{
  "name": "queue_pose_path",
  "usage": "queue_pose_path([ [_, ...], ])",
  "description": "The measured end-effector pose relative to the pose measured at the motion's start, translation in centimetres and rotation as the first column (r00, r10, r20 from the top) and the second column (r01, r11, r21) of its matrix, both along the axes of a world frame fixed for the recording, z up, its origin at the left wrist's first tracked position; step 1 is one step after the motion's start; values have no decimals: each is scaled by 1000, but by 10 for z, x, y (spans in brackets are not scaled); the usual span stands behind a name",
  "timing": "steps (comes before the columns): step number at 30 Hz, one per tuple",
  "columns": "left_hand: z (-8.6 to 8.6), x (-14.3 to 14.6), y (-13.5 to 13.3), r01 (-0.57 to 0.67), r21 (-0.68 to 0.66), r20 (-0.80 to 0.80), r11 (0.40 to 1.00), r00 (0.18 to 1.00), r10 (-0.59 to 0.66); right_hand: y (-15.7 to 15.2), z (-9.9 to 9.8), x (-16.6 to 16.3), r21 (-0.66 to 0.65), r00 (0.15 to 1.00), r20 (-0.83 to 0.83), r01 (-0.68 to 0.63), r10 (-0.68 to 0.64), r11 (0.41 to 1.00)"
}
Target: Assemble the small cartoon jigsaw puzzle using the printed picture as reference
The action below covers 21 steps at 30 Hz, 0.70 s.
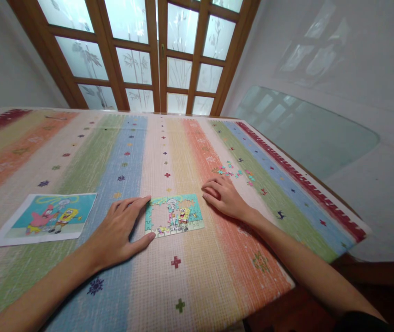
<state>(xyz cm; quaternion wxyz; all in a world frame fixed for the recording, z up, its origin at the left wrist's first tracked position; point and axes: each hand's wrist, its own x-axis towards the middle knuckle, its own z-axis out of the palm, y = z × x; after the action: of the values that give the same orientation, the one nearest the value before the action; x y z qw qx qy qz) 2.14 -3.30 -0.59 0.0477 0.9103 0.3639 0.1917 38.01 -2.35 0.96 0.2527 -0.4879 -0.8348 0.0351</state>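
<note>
A partly assembled jigsaw puzzle (193,205) lies flat on the table, showing cartoon characters. Its frame and right part are joined, while a gap left of its middle shows the tablecloth. My left hand (122,226) rests at the puzzle's left edge, thumb and index finger spread to its lower and upper left corners. Just beyond the puzzle's right edge, my right hand (226,196) lies on the cloth with loosely bent fingers; a small space shows between thumb and index finger, and I see no piece there. Loose puzzle pieces (238,173) are scattered past its fingers.
A printed reference picture (53,216) of the same cartoon lies left of my left hand. The striped tablecloth (114,147) covers the table. Wood-framed glass doors (134,55) stand behind it, and a pale wall (321,115) runs along the right.
</note>
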Motion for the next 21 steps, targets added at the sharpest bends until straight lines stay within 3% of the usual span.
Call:
queue_pose_path([
  [13, 1, 0, 0, -2, -19, 4, 1000, 1000, 2, -4, 3, -7, -61, 999, 47, -7, 10, 998],
  [18, 2, 1, -1, -7, -13, 18, 1000, 1000, 7, 14, -2, 19, 41, 984, 53, 167, -169, 985],
  [21, 2, 1, -1, -1, -8, 18, 1000, 1000, 1, 29, -7, 44, 83, 933, 66, 348, -353, 934],
])
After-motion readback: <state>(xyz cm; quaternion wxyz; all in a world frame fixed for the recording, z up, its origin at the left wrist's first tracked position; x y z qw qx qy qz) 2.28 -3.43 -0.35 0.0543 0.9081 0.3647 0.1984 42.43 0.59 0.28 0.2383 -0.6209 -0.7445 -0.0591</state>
